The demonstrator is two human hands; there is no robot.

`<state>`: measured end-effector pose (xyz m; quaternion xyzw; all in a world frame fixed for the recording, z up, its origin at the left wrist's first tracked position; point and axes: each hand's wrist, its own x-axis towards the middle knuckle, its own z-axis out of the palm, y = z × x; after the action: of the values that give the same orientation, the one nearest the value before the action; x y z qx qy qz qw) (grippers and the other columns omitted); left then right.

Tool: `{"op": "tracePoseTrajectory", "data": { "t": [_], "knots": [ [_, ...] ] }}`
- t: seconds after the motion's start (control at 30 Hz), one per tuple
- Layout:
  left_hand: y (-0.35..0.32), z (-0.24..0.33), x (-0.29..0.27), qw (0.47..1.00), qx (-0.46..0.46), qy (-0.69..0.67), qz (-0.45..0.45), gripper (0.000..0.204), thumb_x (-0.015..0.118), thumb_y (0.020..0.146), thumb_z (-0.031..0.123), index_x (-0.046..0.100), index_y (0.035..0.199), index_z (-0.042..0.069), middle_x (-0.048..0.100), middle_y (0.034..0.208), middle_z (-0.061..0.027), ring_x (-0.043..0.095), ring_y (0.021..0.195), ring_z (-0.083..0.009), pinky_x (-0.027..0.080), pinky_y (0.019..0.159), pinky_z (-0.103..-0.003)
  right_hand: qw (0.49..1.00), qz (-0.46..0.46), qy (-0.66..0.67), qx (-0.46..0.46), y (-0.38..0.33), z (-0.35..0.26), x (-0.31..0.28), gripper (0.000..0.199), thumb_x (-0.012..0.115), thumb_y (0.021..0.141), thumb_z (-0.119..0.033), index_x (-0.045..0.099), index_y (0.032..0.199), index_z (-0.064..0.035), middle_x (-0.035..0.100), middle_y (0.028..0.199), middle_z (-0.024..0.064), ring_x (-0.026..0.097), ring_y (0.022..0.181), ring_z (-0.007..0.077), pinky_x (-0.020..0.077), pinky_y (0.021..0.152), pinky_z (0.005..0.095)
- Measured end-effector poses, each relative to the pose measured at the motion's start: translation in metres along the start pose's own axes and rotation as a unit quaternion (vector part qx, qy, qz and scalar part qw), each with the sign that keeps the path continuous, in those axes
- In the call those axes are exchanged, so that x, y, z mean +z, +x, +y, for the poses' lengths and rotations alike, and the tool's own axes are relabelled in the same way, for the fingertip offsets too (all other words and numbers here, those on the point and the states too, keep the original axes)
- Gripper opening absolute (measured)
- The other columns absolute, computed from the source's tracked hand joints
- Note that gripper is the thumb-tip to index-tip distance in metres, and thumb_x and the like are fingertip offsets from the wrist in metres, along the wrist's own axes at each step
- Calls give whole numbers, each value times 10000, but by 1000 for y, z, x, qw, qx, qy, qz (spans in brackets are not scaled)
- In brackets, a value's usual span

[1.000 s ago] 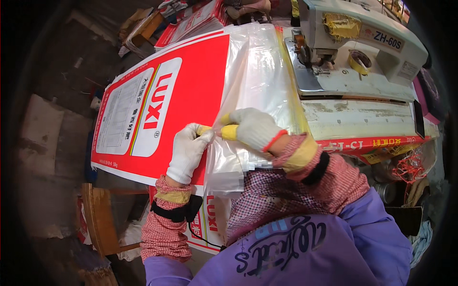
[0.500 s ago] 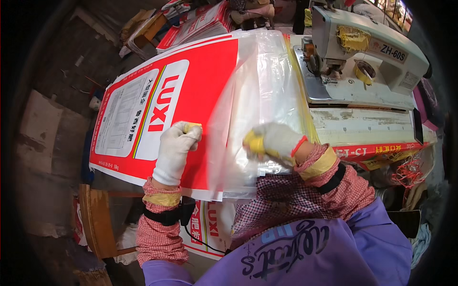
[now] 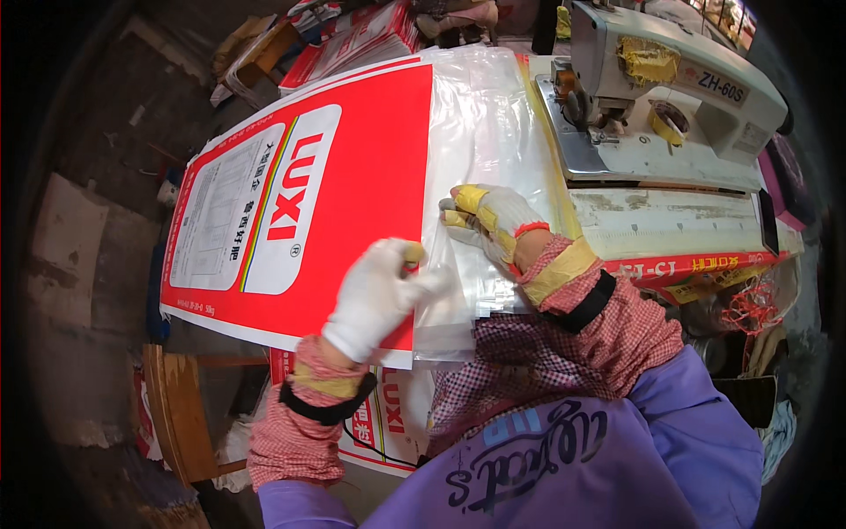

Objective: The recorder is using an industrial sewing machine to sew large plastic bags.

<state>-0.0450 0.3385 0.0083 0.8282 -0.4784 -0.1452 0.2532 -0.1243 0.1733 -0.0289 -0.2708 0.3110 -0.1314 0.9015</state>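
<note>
A red and white printed woven sack (image 3: 374,167) lies flat on a stack, with a clear plastic liner (image 3: 458,123) sticking out on its right. My left hand (image 3: 374,295), in a white glove with yellow tape on a finger, is over the sack's near right edge. Its thumb is blurred and stands apart from the index finger; the other fingers are curled underneath. On the liner rests my right hand (image 3: 493,220), gloved and yellow-taped at the fingers, which are loosely bent and apart. Neither hand visibly grips the plastic.
A white sewing machine (image 3: 670,97) stands on a table at the right, behind a pale ruled board (image 3: 670,225). More printed sacks (image 3: 361,44) are piled at the back. A wooden stool (image 3: 176,410) is at the lower left; red string (image 3: 749,304) hangs at the right.
The lifted, blurred sheet of clear liner now lies flat. My left hand has moved right toward the liner's edge. My right hand has moved slightly up, its fingers spreading from a closed grip.
</note>
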Motion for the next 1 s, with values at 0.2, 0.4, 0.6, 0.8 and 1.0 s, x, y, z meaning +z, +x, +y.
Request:
{"op": "tracePoseTrajectory", "data": {
  "t": [0.2,0.4,0.6,0.8,1.0],
  "knots": [
    [9,-8,23,994,-13,99,46,252,634,740,231,582,840,6,594,799,-131,588,727,-242,468,665,-331,998,-11,-58,-24,-10,4,-6,153,514,853,-154,539,866,-4,579,787,82,580,647,162,503,607,261],
    [6,6,-4,999,43,7,26,179,589,767,191,600,823,21,584,811,-140,569,779,-292,450,716,-355,989,-47,-123,71,-15,-5,-2,276,569,840,-294,537,890,-25,566,773,69,571,613,180,502,561,295],
    [10,20,-13,990,-50,-79,-104,276,632,745,250,612,864,2,611,812,-157,607,771,-250,466,713,-315,899,-16,-438,20,19,-14,-5,323,572,819,-363,591,888,-48,573,704,67,573,619,199,477,557,305],
    [37,-10,-7,980,-72,-182,23,193,625,761,108,587,888,-33,603,772,-48,559,730,-91,453,712,-229,719,-34,-636,-277,12,2,43,296,525,784,-337,644,821,-68,620,774,165,597,773,332,472,685,391],
    [11,-45,-111,901,-24,-400,164,105,601,811,116,543,816,29,548,705,11,490,603,-56,402,554,-202,576,-14,-786,-225,8,-24,17,205,524,738,-200,664,809,-68,640,838,169,614,793,336,479,694,424]
  ]
}}
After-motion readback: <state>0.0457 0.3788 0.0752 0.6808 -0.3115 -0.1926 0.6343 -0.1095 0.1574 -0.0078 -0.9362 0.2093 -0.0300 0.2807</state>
